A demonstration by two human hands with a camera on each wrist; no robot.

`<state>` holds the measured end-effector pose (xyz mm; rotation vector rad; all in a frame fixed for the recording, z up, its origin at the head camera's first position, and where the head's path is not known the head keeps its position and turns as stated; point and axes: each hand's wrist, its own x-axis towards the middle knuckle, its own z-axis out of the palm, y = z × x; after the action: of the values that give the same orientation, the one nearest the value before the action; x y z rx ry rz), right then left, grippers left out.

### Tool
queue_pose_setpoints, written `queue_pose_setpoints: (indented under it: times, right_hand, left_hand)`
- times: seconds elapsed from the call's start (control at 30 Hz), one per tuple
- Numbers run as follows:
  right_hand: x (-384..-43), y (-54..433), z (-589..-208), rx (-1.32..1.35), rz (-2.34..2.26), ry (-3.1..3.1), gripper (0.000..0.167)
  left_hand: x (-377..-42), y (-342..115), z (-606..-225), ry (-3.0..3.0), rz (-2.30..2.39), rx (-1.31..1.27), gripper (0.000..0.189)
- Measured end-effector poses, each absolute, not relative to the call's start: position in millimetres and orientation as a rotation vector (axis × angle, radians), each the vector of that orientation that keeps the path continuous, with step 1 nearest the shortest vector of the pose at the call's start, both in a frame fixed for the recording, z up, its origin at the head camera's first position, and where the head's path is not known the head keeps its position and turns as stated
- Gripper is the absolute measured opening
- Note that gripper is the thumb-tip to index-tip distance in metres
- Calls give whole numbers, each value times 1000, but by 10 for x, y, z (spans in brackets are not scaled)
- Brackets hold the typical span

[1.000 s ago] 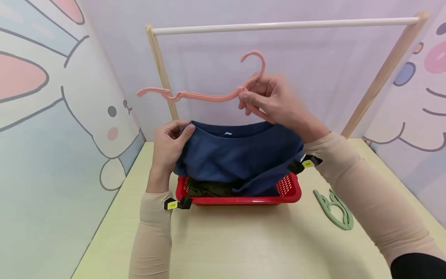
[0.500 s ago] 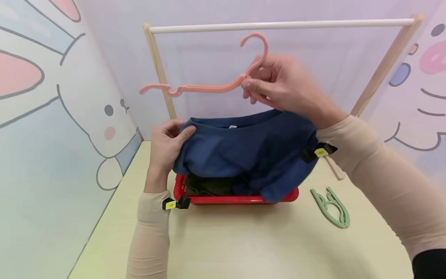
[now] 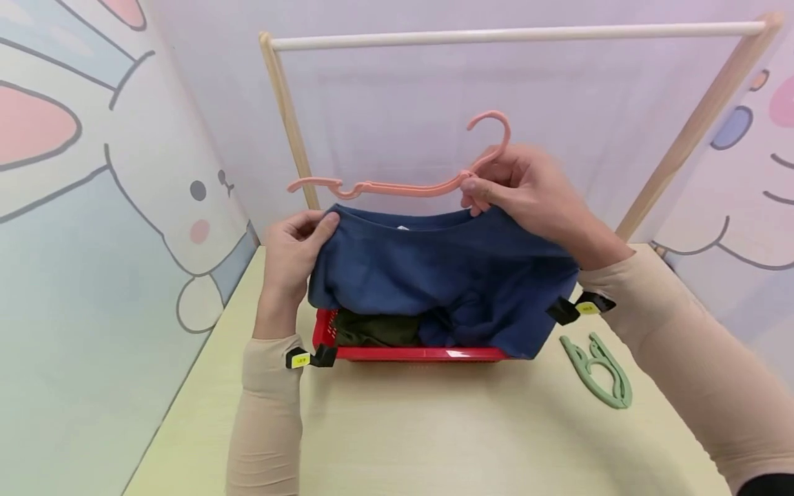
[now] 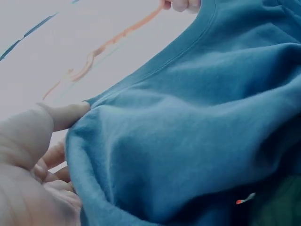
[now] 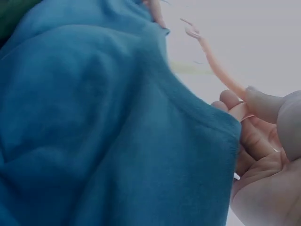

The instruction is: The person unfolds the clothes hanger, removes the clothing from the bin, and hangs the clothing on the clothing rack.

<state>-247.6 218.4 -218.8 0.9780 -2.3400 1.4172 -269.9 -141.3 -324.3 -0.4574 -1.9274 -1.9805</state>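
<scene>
A blue shirt hangs spread between the two hands, neckline up, with a small white label inside the collar. My left hand pinches the neckline's left corner between thumb and fingers; the left wrist view shows the thumb on the cloth's edge. My right hand grips a pink folding clothes hanger near its centre, hook up. One hanger arm reaches left above the collar; the other passes behind the neckline's right side and is hidden by the cloth. In the right wrist view the shirt drapes beside the fingers.
Behind the shirt's lower part stands a red basket holding dark green cloth. A folded green hanger lies on the table at the right. Farther back rises a rack with a white rail and wooden posts.
The right hand and pink hanger first rose, then came down and to the right, drawing the shirt's right side along. The left hand kept its pinch at the collar, nearly still.
</scene>
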Motion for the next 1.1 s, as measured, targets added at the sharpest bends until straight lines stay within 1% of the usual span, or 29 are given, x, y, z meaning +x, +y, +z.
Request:
queue_pose_setpoints:
  times: [0.3, 0.53, 0.83, 0.97, 1.1]
  right_hand:
    - [-2239, 2381, -2504, 766, 1377, -2227, 20]
    - [-2062, 2544, -2693, 552, 1333, -2250, 37]
    - [-1976, 2617, -2804, 455, 1285, -2272, 18]
    - [-1967, 2634, -2809, 465, 1258, -2293, 16]
    - [-1971, 2641, -2826, 507, 1254, -2313, 15]
  left_hand:
    - [-2700, -1325, -3320, -2101, -1955, -601, 22]
    - [-2694, -1239, -3374, -2112, -1967, -620, 21]
    - [-2688, -1260, -3336, -2016, -1976, -498, 25]
    - [-2690, -1336, -3338, -1968, -1991, -409, 16]
    - [-2692, -1378, -3328, -1926, -2007, -388, 10]
